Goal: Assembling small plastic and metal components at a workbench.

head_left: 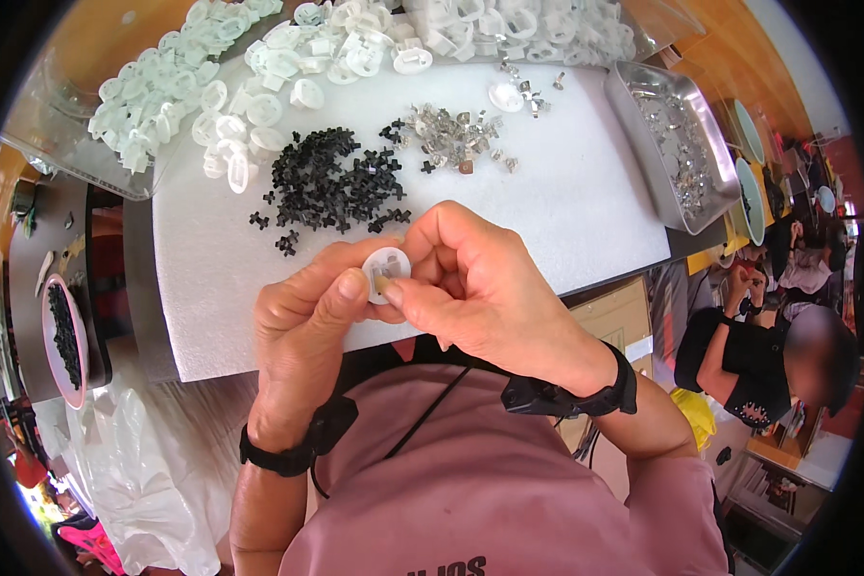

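Both hands meet over the near edge of the white foam sheet, around a small round white plastic part. My left hand grips its left rim between thumb and fingers. Against its lower face presses the thumb of my right hand, with the index finger curled behind. Whether a smaller piece sits under that thumb I cannot make out. Just beyond my hands lies a heap of small black cross-shaped plastic pieces. A pile of small metal clips is to its right.
Many white plastic parts spread along the far side of the foam sheet. A metal tray of metal pieces stands at the right. On the left, a pink dish holds black pieces. Another person sits at the right.
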The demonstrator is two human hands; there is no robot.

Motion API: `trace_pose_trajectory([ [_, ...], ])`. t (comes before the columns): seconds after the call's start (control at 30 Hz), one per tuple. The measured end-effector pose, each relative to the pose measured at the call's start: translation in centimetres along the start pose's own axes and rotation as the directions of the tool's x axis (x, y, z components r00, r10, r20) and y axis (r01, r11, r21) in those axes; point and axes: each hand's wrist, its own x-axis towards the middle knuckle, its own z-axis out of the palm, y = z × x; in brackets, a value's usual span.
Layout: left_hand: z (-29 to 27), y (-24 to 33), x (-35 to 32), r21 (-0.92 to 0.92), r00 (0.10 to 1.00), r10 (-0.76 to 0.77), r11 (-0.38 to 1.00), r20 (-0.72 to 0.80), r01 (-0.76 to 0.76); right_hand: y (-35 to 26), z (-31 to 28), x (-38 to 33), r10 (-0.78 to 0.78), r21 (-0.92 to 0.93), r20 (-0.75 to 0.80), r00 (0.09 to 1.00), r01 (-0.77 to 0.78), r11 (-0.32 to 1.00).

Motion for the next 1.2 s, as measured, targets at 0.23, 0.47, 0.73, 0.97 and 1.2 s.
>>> trace_pose_trajectory([
  [0.23, -0.3, 0.2, -0.3, 0.009, 0.996, -0.084, 0.996, 0.004, 0.084, -0.6, -0.3, -0.2, 0.074, 0.035, 0.068, 0.995, -0.077, 0.996],
  [0.47, -0.2, 0.2, -0.1, -0.009, 0.997, -0.074, 0.997, 0.015, 0.075, -1.0, -0.3, 0.3, 0.162, 0.032, 0.11, 0.981, -0.167, 0.985],
  [0.73, -0.2, 0.4, -0.1, -0.063, 0.994, -0.09, 0.994, 0.064, 0.094, -0.8, -1.1, -0.1, 0.143, 0.07, 0.178, 0.974, -0.157, 0.985],
  [0.97, -0.3, 0.6, -0.2, -0.048, 0.991, -0.116, 0.992, 0.069, 0.12, -4.0, -7.7, 1.4, -0.055, -0.608, 0.013, 0.998, 0.051, 0.792],
  [1.2, -0.2, 0.8, -0.3, -0.079, 0.988, -0.145, 0.986, 0.054, 0.149, -4.8, -7.8, 3.3, -0.153, -0.865, 0.267, 0.952, 0.306, 0.396],
])
